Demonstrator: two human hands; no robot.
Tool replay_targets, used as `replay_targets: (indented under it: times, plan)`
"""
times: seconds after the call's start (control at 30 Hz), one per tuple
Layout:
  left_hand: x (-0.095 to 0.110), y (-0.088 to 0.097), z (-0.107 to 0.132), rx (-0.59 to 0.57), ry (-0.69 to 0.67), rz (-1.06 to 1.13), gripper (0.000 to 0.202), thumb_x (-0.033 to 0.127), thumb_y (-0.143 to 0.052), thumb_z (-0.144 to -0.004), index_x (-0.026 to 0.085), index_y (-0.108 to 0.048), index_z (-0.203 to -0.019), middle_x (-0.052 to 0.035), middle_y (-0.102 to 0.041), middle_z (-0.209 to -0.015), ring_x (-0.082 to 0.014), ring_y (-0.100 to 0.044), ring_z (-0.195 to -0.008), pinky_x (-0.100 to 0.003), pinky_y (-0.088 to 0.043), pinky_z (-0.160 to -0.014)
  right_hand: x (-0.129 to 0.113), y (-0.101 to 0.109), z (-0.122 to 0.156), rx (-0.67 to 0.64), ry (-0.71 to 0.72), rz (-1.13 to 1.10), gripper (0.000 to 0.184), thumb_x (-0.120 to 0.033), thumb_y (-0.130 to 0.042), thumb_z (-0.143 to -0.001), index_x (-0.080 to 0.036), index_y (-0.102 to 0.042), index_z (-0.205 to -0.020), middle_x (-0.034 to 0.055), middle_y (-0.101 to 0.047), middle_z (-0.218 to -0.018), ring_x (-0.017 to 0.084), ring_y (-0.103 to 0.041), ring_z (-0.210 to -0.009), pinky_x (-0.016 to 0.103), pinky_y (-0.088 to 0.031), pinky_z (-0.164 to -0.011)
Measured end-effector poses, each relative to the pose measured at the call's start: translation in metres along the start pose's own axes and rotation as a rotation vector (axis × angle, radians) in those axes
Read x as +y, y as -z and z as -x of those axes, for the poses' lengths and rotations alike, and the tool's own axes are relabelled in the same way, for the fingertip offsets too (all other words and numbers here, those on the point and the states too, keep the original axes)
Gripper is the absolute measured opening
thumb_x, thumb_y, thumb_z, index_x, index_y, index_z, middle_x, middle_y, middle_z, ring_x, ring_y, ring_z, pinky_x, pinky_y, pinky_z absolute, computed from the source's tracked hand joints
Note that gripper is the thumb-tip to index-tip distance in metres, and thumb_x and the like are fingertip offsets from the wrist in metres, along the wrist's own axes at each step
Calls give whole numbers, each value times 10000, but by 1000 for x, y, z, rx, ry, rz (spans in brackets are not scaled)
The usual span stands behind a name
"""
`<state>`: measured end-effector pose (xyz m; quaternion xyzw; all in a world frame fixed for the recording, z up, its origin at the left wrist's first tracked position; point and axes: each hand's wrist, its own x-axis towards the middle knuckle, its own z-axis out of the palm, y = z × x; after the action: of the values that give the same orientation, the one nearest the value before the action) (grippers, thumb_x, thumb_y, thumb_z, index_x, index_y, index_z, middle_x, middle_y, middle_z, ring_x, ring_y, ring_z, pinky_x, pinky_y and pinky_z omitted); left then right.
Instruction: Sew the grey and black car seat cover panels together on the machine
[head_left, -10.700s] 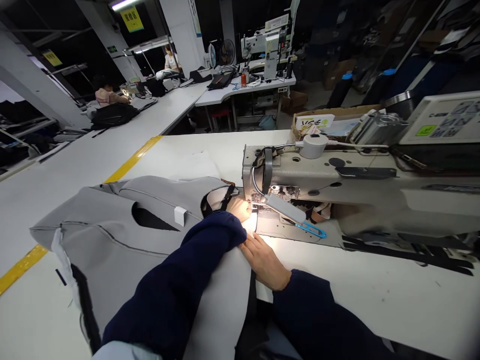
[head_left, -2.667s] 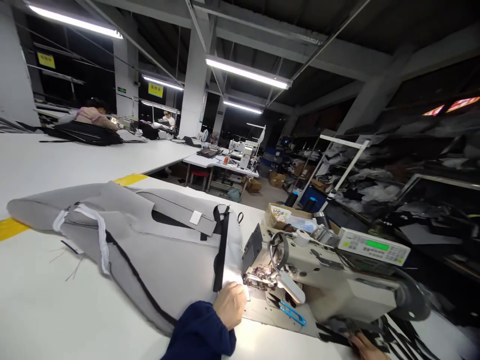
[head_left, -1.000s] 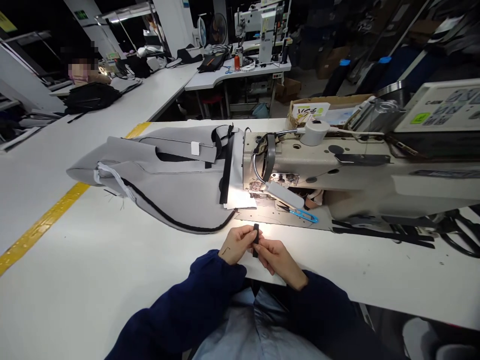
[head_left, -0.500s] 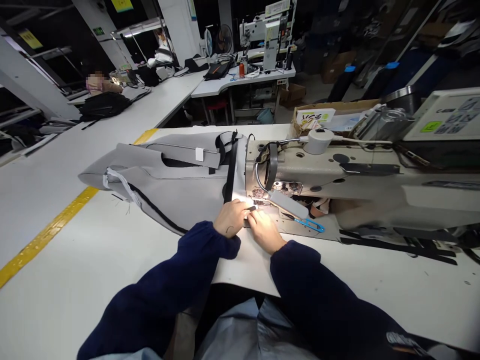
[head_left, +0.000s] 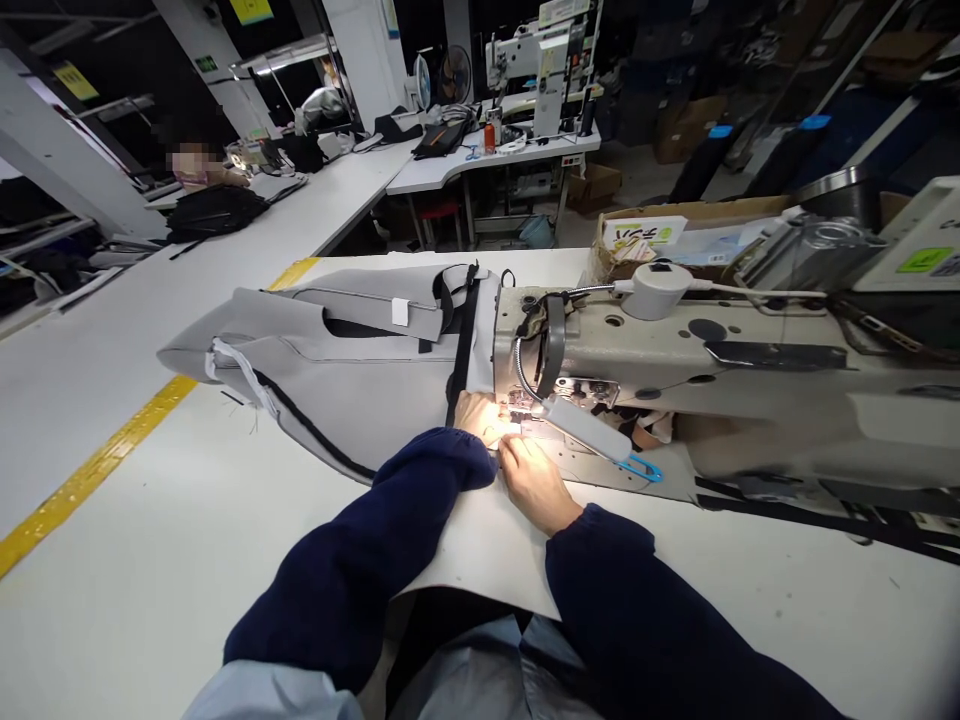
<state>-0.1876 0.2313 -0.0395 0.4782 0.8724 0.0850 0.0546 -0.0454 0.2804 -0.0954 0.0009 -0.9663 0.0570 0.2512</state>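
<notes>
A large grey fabric piece (head_left: 375, 390) with black trim and a small white tag lies left of the sewing machine (head_left: 637, 350). My left hand (head_left: 478, 416) is at its right edge, close to the needle area, with the fingers curled and washed out by the lamp's glare. Just below and right of it, my right hand (head_left: 536, 485) rests on the machine bed, thumb and fingers pressed together. What either hand pinches is too small and bright to make out. Blue-handled thread snips (head_left: 641, 468) lie right of my right hand, partly behind the lamp (head_left: 589, 428).
Behind the machine stands a cardboard box (head_left: 600, 245) with packets in it. A white sensor-like puck (head_left: 658, 290) sits on the machine head. Yellow tape (head_left: 97, 470) crosses the white table at left. Another sewing station (head_left: 525, 150) and a person (head_left: 199, 170) are farther back.
My left hand has moved slightly right and up toward the needle. The small dark strip seen between my hands no longer shows. The view has shifted a little; the grey fabric lies nearly the same.
</notes>
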Motion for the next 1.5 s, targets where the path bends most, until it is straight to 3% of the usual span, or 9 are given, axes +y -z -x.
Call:
replay_targets:
  times: [0.23, 0.33, 0.4, 0.47, 0.53, 0.73, 0.83, 1.13, 1.5]
  plan:
    - [2, 1, -4, -29, 4, -29, 263, 267, -467, -869, 130, -688, -833, -111, -666, -809, -245, -603, -830, -386, -368, -816, 0, 0, -1, 2, 2, -7, 304, -89, -350, -910, -62, -589, -1096, 183, -581, -1040, 262, -520, -1001, 402, -472, -879]
    - [10, 11, 22, 59, -75, -64, 265, 249, -476, -863, 122, -667, -994, -137, -655, -994, -278, -556, -1030, -439, -332, -967, -1, 14, 10, 14, 15, -80, 309, -71, -342, -905, -61, -568, -1115, 184, -580, -1081, 254, -504, -1052, 401, -450, -917]
    - [14, 16, 47, 163, -178, -106, 371, 270, -501, -862, 120, -584, -1191, -151, -568, -1235, -291, -433, -1228, -485, -199, -1099, -2, 29, 24, 14, -5, -161, 263, -83, -367, -911, -96, -579, -1067, 151, -591, -1080, 235, -511, -1023, 383, -443, -899]
    - [14, 15, 67, 220, -263, -144, 474, 271, -497, -873, 133, -474, -1326, -128, -437, -1404, -278, -301, -1346, -514, -86, -1148, -2, 42, 35, 11, -40, -213, 202, -107, -400, -918, -131, -590, -981, 113, -609, -1028, 211, -523, -957, 366, -438, -860]
    - [11, 8, 75, 217, -282, -172, 481, 227, -445, -895, 152, -424, -1370, -88, -373, -1461, -250, -239, -1387, -523, -75, -1158, -1, 48, 38, 18, -68, -217, 184, -121, -411, -920, -149, -592, -917, 96, -616, -979, 199, -528, -923, 361, -434, -837]
    - [-13, -17, 57, 243, -267, -230, 416, 159, -399, -906, 170, -504, -1308, -50, -482, -1385, -242, -258, -1387, -553, -101, -1176, 9, 30, 7, 8, 36, -41, 261, -65, -355, -889, -127, -607, -917, 158, -596, -1115, 240, -521, -1065, 405, -421, -928]
    - [-17, -18, 54, 232, -268, -218, 402, 163, -380, -921, 194, -513, -1299, -46, -477, -1391, -246, -259, -1389, -631, -68, -1153, 11, 19, 2, -50, 88, 44, 284, -30, -339, -872, -109, -609, -910, 160, -612, -1042, 240, -534, -1049, 415, -397, -966]
    - [-14, -20, 48, 159, -180, -115, 414, 154, -319, -947, 237, -493, -1314, -51, -477, -1388, -267, -235, -1392, -776, -10, -1036, 11, 15, 8, -56, 24, 15, 275, -27, -386, -844, -100, -603, -998, 172, -594, -1171, 260, -510, -1135, 424, -381, -983]
    - [-24, -19, 13, 149, -121, -49, 389, 163, -374, -916, 313, -588, -1204, -29, -488, -1378, -272, -247, -1383, -717, -102, -1066, 1, 29, 35, -13, -21, -160, 254, -55, -399, -888, -145, -560, -1062, 141, -598, -1187, 248, -521, -1154, 474, -383, -1012]
